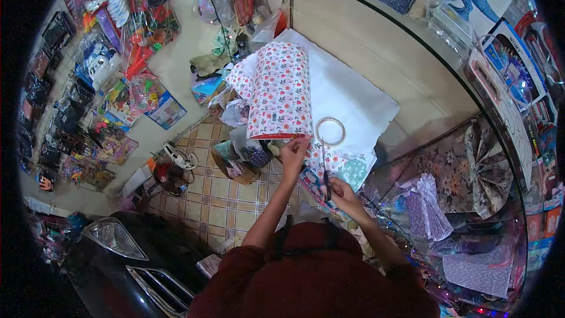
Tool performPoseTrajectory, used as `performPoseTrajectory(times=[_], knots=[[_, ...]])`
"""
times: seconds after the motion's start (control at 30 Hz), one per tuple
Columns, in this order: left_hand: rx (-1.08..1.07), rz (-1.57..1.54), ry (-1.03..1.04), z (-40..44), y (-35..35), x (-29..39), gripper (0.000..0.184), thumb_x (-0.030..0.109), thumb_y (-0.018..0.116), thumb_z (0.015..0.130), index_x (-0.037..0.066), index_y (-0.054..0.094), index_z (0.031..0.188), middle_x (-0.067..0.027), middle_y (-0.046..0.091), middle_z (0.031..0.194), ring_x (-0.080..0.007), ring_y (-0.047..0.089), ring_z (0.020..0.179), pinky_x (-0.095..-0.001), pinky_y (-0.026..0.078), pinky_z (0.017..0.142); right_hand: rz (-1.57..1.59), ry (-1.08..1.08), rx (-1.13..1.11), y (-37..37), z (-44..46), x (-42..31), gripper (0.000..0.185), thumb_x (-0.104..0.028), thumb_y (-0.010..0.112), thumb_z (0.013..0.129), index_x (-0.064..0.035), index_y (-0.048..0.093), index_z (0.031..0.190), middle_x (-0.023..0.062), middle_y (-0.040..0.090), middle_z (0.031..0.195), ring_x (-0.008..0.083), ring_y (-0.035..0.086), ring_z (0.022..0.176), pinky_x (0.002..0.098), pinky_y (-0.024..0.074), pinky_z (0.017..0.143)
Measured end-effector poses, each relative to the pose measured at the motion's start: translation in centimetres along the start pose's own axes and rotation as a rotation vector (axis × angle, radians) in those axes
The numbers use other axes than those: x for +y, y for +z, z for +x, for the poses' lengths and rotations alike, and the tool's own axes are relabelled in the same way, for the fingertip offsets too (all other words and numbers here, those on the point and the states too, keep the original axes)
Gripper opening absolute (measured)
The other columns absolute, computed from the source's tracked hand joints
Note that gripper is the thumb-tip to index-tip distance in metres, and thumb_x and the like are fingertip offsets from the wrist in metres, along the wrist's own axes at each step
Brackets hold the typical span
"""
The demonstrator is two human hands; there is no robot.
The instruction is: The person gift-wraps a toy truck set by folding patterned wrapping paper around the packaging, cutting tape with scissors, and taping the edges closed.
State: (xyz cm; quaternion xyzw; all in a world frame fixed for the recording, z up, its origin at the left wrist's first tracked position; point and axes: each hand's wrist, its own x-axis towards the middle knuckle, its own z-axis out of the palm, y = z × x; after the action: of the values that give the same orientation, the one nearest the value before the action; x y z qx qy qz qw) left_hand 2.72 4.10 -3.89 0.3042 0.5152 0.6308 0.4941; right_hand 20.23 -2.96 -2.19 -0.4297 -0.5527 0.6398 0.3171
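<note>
A box-shaped parcel in white floral wrapping paper (279, 88) lies in front of me, with a red strip showing along its near edge. At its near right corner, my left hand (294, 150) is closed, fingertips pinching the paper's edge. My right hand (344, 195) is closed around the dark handles of a pair of scissors (324, 168), whose blades point away from me. Just beyond the blade tips, a roll of clear tape (331, 131) lies flat on a white sheet (347, 94). Whether the blades are apart is too small to tell.
Glass panels (459, 70) with packaged toys run along the right. Bagged goods hang on the left wall. A cardboard box of scraps (235, 165) stands on the tiled floor (203, 200). A black vehicle front (135, 259) is at lower left.
</note>
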Motion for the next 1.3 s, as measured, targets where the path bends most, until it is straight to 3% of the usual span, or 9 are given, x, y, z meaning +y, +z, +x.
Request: performPoseTrajectory(times=[0.13, 0.23, 0.27, 0.47, 0.57, 0.87, 1.2, 1.3], knots=[[0.03, 0.054, 0.11, 1.1, 0.1, -1.0, 0.026, 0.022, 0.067, 0.084, -0.003, 0.065, 0.078, -0.0028, 0.062, 0.065, -0.0042, 0.054, 0.057, -0.0181, 0.039, 0.051, -0.057, 0.119, -0.028, 1.2, 0.9, 0.3, 0.035, -0.03, 0.061, 0.088, -0.0003, 0.059, 0.107, -0.0037, 0.054, 0.078, 0.0051, 0.049, 0.071, 0.0219, 0.0392, 0.062], [0.05, 0.144, 0.141, 1.2, 0.3, -0.5, 0.027, 0.022, 0.067, 0.083, -0.004, 0.065, 0.076, -0.0031, 0.062, 0.063, -0.0046, 0.053, 0.052, -0.0187, 0.039, 0.047, 0.082, 0.035, -0.004, 2.6, 2.0, 0.0, 0.034, -0.031, 0.061, 0.088, -0.0005, 0.06, 0.104, -0.0044, 0.054, 0.076, 0.0043, 0.048, 0.069, 0.0214, 0.0389, 0.06], [0.06, 0.18, 0.144, 1.1, 0.4, -0.2, 0.027, 0.022, 0.068, 0.083, -0.004, 0.065, 0.075, -0.0032, 0.062, 0.062, -0.0048, 0.052, 0.05, -0.0188, 0.038, 0.045, -0.02, 0.092, 0.009, 2.6, 2.3, -0.5, 0.03, -0.026, 0.06, 0.088, 0.0012, 0.059, 0.102, -0.0037, 0.054, 0.074, 0.0047, 0.05, 0.067, 0.0214, 0.0392, 0.057], [0.071, 0.218, 0.13, 1.7, 0.2, -0.9, 0.031, 0.026, 0.069, 0.081, -0.004, 0.065, 0.073, -0.0021, 0.06, 0.058, -0.0049, 0.048, 0.045, -0.0199, 0.036, 0.041, 0.036, 0.085, 0.079, 3.4, 3.4, 2.0, 0.027, -0.018, 0.058, 0.087, 0.0046, 0.058, 0.102, -0.0021, 0.056, 0.074, 0.0048, 0.049, 0.062, 0.0221, 0.0381, 0.052], [0.091, 0.249, 0.17, 2.0, 0.3, -1.1, 0.032, 0.026, 0.069, 0.081, -0.004, 0.065, 0.073, -0.0012, 0.058, 0.057, -0.0047, 0.048, 0.046, -0.0207, 0.035, 0.041, 0.076, -0.023, 0.114, 4.2, 3.4, 1.2, 0.026, -0.032, 0.06, 0.089, -0.0064, 0.059, 0.088, -0.0066, 0.044, 0.058, 0.001, 0.034, 0.043, 0.0203, 0.0208, 0.038], [0.098, 0.297, 0.21, 1.7, 0.5, -0.6, 0.029, 0.023, 0.067, 0.082, -0.004, 0.064, 0.072, 0.0003, 0.055, 0.054, -0.0042, 0.045, 0.047, -0.0221, 0.034, 0.043, 0.043, -0.089, 0.126, 4.4, 3.1, 0.7, 0.026, -0.034, 0.058, 0.09, -0.0079, 0.059, 0.089, -0.0079, 0.045, 0.06, 0.0002, 0.035, 0.048, 0.0198, 0.0223, 0.041], [0.13, 0.362, 0.244, 1.5, 0.6, -0.8, 0.03, 0.023, 0.065, 0.084, -0.004, 0.065, 0.074, -0.0008, 0.056, 0.055, -0.0037, 0.045, 0.049, -0.0228, 0.033, 0.044, 0.077, -0.071, 0.176, 4.5, 3.9, 2.3, 0.031, -0.038, 0.057, 0.089, -0.0078, 0.058, 0.083, -0.0055, 0.049, 0.058, 0.0015, 0.036, 0.039, 0.0194, 0.0228, 0.036], [0.127, 0.27, 0.192, 1.4, 0.6, -0.5, 0.031, 0.025, 0.07, 0.078, -0.005, 0.066, 0.071, -0.0005, 0.058, 0.057, -0.0064, 0.045, 0.051, -0.0251, 0.037, 0.049, 0.104, -0.124, 0.189, 4.7, 4.1, 2.5, 0.031, -0.038, 0.057, 0.09, -0.0071, 0.058, 0.083, -0.0052, 0.051, 0.058, 0.0012, 0.037, 0.039, 0.0194, 0.0232, 0.035]])
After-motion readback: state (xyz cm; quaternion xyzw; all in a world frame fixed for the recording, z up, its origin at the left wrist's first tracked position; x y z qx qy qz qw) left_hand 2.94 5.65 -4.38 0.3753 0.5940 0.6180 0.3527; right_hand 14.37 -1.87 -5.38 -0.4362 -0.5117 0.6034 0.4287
